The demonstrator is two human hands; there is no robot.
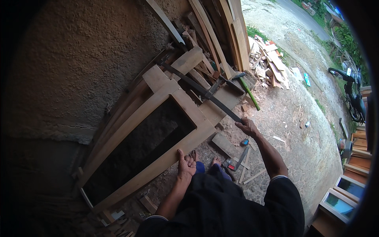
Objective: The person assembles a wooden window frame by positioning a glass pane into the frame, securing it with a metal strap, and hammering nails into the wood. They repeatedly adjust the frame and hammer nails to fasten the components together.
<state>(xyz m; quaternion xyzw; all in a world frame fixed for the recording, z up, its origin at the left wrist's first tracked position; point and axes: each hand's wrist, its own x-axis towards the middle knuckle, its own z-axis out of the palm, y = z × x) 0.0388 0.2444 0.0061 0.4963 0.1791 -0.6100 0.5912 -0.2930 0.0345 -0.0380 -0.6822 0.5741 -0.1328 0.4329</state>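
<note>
Rough wall (79,59) on the left, dusty ground (300,142) on the right. My right hand (247,127) is wrapped round the near end of a dark bar (225,108), which runs up-left from that grip along a wooden frame's (169,156) far end. Left hand (186,166), lower left of that, touches the frame's near edge; can't tell if it's gripping. Green-handled tool (249,93) lies just above the right hand.
</note>
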